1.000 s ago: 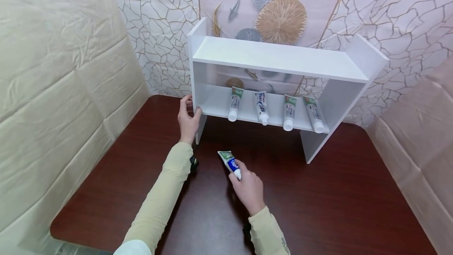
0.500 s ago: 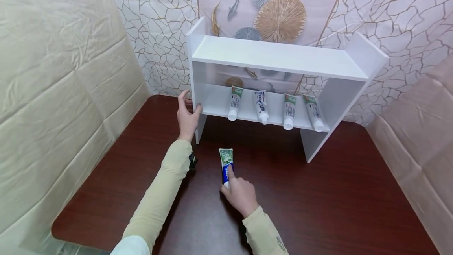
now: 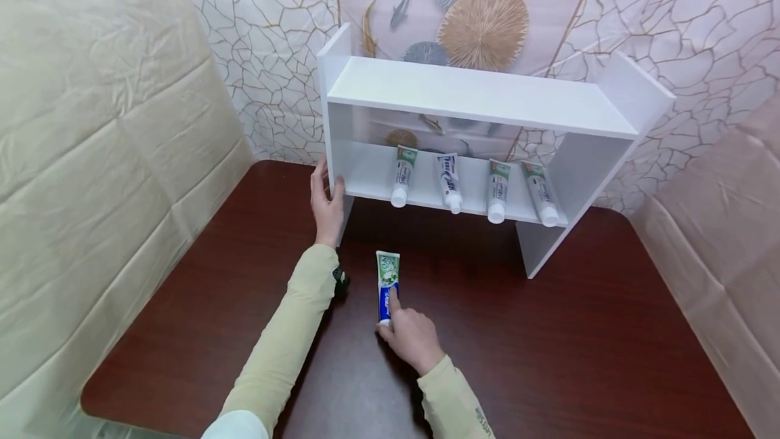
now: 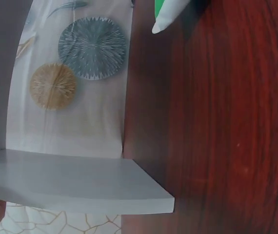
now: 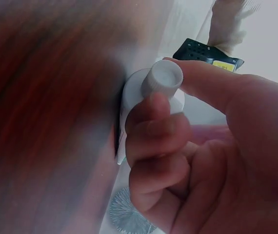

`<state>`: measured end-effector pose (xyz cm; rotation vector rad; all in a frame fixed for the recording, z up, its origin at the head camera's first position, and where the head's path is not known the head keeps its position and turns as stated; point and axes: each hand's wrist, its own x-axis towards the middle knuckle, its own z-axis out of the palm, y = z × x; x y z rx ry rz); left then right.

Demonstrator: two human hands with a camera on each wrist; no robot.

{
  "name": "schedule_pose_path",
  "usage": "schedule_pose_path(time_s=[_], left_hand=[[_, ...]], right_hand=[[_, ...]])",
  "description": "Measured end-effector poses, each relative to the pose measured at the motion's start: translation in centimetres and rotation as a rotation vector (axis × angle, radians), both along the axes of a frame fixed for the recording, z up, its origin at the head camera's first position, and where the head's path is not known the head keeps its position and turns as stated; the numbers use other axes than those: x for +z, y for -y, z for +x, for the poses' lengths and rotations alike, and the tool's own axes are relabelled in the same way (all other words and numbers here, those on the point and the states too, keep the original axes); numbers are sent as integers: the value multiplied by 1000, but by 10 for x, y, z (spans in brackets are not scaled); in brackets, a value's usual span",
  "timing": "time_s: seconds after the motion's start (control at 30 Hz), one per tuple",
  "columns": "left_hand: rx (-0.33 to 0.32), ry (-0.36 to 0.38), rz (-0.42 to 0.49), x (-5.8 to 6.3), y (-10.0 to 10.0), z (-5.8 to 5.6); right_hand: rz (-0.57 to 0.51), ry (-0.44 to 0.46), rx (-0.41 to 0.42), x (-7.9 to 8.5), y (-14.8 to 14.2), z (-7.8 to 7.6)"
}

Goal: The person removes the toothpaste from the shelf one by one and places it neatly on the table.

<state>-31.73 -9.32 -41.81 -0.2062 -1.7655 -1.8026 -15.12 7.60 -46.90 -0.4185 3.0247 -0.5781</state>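
Note:
In the head view my left hand (image 3: pixel 328 207) grips the left side panel of a white shelf unit (image 3: pixel 481 97), thumb at the front edge and fingers on the outer side. My right hand (image 3: pixel 416 337) holds a green, white and blue toothpaste tube (image 3: pixel 388 276) low over the table, its cap end toward me. The index finger lies along the tube. Close up in the right wrist view, thumb and curled fingers surround the white cap (image 5: pixel 166 78). Several other toothpaste tubes lie on the lower shelf, among them a blue-and-white tube (image 3: pixel 449 181), caps toward the front.
A dark red-brown wooden table (image 3: pixel 609 330) carries the shelf unit. Behind it hangs a patterned wall cloth (image 3: pixel 274 53). Beige padded panels (image 3: pixel 122 154) stand at both sides. The upper shelf board (image 3: pixel 475 90) spans above the tubes.
The tube in my right hand has swung from slanted to nearly straight toward the shelf and moved slightly left. The index finger has extended along it. My left hand stays at the side panel.

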Motion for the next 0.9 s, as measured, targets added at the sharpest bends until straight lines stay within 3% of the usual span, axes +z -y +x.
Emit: schedule_pose_path(time_s=[0.13,0.47,0.9], left_hand=[[5,-8,-12,5,-3,4],[13,31,-23,3,0,7],[-70,96,-74,2,8,9]], right_hand=[[6,4,2,1,-1,0],[32,15,6,0,0,-1],[29,-4,17,-1,-2,-1]])
